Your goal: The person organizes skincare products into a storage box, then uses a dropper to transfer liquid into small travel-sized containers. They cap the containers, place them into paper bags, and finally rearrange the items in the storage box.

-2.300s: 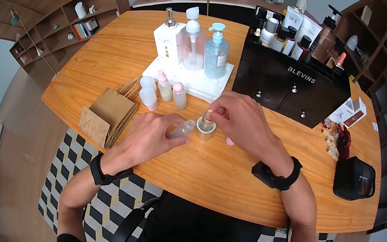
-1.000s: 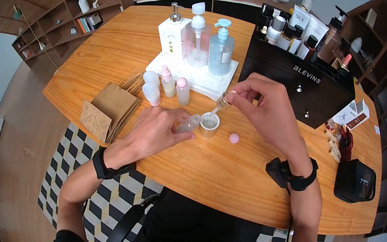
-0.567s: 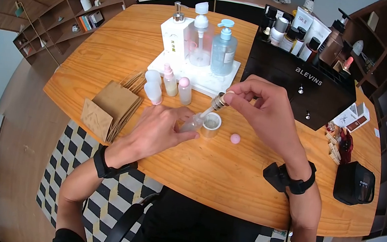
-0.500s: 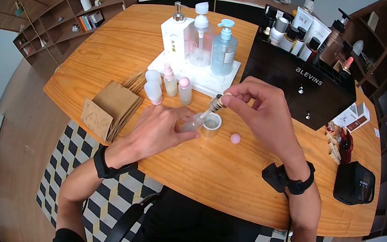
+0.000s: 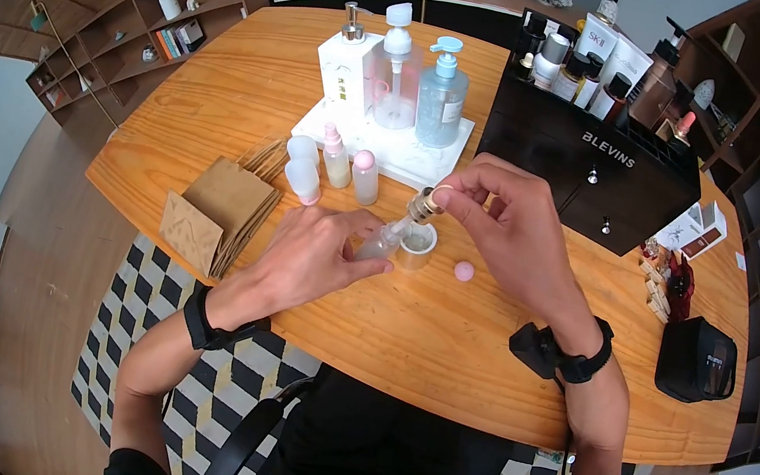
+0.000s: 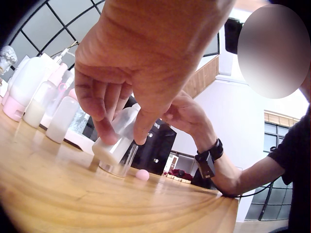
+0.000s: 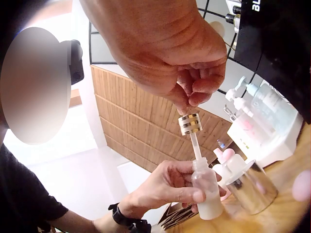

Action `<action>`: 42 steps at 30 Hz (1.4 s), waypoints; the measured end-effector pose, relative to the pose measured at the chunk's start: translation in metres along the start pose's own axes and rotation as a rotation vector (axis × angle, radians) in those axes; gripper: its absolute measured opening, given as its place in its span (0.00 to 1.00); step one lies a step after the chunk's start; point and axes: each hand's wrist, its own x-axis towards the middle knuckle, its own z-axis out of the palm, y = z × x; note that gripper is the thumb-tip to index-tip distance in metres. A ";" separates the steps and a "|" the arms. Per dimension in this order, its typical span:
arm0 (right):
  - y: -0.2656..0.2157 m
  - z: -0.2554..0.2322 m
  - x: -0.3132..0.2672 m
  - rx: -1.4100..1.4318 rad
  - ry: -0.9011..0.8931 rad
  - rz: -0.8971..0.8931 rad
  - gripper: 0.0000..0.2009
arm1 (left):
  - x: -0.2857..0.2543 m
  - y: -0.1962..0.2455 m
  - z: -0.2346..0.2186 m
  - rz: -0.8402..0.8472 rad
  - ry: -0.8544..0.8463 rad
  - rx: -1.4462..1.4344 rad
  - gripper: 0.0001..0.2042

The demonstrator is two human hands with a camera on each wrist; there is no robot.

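My left hand (image 5: 313,252) grips a small clear bottle (image 7: 206,187) of whitish liquid, tilted toward the right. My right hand (image 5: 507,218) pinches the top of a gold-and-white dropper (image 7: 189,124) above it. The dropper's pipette (image 7: 195,145) reaches into the bottle's open neck, as the right wrist view shows. Right beside the bottle stands an open jar (image 5: 416,248) with a white rim and gold side. A pink ball-shaped cap (image 5: 463,271) lies on the table to the jar's right.
Small pink-topped bottles (image 5: 364,178) stand behind my left hand. Pump bottles (image 5: 441,98) occupy a white tray (image 5: 317,133) at the back. A black drawer box (image 5: 550,170) of cosmetics is behind my right hand. Paper bags (image 5: 220,212) lie left, a black pouch (image 5: 697,359) right.
The right hand has lifted the dropper out of the jar and brought it left, so its pipette now enters the bottle. The left hand keeps hold of the bottle near the jar.
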 end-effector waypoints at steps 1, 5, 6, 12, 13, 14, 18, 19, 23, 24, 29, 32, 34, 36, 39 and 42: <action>0.000 0.000 0.000 0.005 0.002 -0.004 0.09 | 0.000 0.000 0.000 0.004 0.001 0.000 0.22; -0.001 0.000 0.001 0.028 -0.021 0.030 0.09 | 0.000 -0.002 0.001 0.011 0.012 0.003 0.22; 0.000 0.000 0.001 0.028 -0.028 0.036 0.09 | 0.000 -0.002 0.000 0.002 0.009 0.003 0.22; 0.001 0.001 0.001 -0.040 0.006 -0.069 0.08 | -0.001 -0.003 0.002 0.006 0.024 0.018 0.21; -0.002 0.000 0.001 -0.020 -0.008 -0.019 0.08 | -0.001 -0.003 0.001 0.012 0.030 0.022 0.21; -0.002 0.000 0.002 -0.020 -0.007 -0.020 0.08 | 0.000 -0.003 0.001 0.013 0.032 0.023 0.21; 0.003 0.002 0.001 -0.048 0.022 -0.061 0.08 | -0.001 -0.006 0.003 0.028 0.026 0.008 0.21; 0.004 0.002 0.001 -0.081 0.040 -0.102 0.08 | -0.001 -0.007 0.003 0.050 0.041 -0.003 0.21; -0.002 0.002 0.000 -0.037 0.021 -0.025 0.08 | -0.001 -0.003 0.000 0.034 0.034 -0.001 0.22; 0.001 0.003 0.000 -0.060 0.021 -0.053 0.08 | 0.000 -0.001 -0.001 0.016 0.022 0.005 0.22; -0.004 0.000 0.000 -0.030 0.014 -0.031 0.07 | 0.000 -0.003 0.001 0.024 0.023 0.022 0.23; -0.010 -0.005 0.002 0.005 0.000 0.076 0.07 | 0.000 -0.001 -0.002 -0.002 0.002 0.032 0.23; -0.004 -0.012 0.004 -0.018 0.029 0.048 0.07 | -0.001 -0.004 0.000 0.005 0.011 0.015 0.23; 0.000 -0.019 0.006 -0.038 0.013 0.059 0.08 | -0.002 -0.003 -0.001 -0.007 0.011 0.018 0.23; 0.007 -0.017 0.006 -0.071 -0.026 0.098 0.09 | -0.003 -0.006 0.000 -0.010 0.016 0.016 0.23; 0.016 -0.009 0.004 -0.069 -0.090 0.149 0.10 | -0.003 -0.009 0.002 0.010 0.025 0.012 0.23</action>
